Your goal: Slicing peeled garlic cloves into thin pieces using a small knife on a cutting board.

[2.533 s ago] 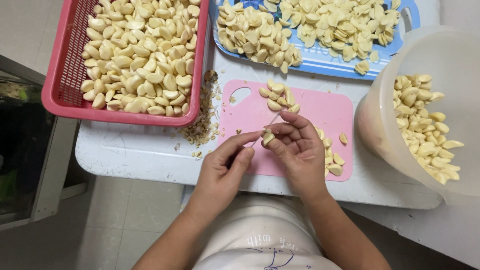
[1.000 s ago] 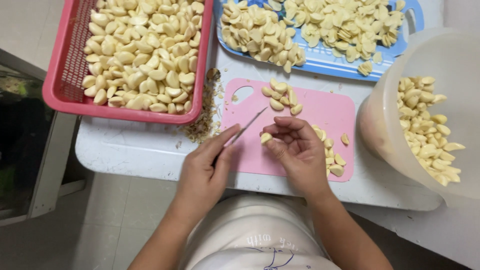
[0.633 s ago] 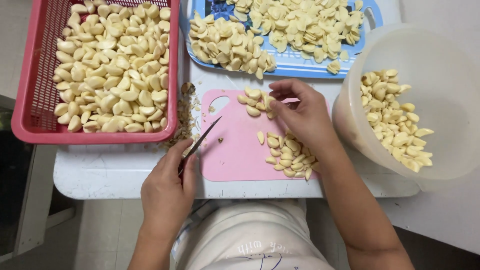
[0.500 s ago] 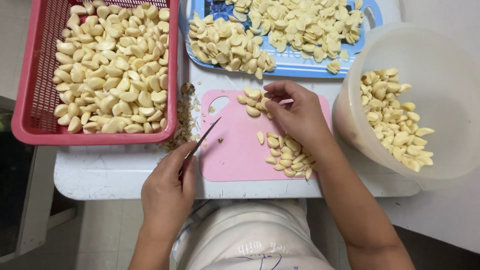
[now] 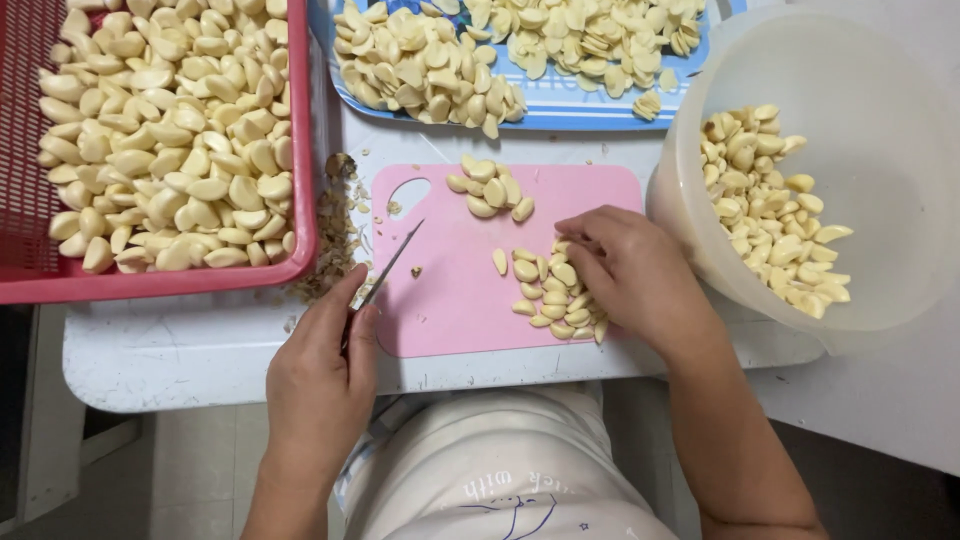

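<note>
I see a small knife [image 5: 392,263], thin blade angled up and to the right over the pink cutting board's [image 5: 460,300] left edge. On the board's right half lies a pile of peeled, pale-yellow garlic cloves [image 5: 548,292]; a smaller cluster [image 5: 490,190] sits near its top edge.

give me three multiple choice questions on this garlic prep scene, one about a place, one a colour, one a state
1. Where does the right hand rest?
A. in the red basket
B. on the clove pile on the cutting board
C. inside the tub

2. What colour is the cutting board?
A. pink
B. green
C. black

3. What is the left hand doing?
A. lying flat and empty
B. gripping a small knife
C. lifting the tray

Answers: 1 B, its fingers sit on the cloves at the board's right side. 2 A, the bare surface is pink. 3 B, the knife blade sticks out from its closed fingers.
</note>
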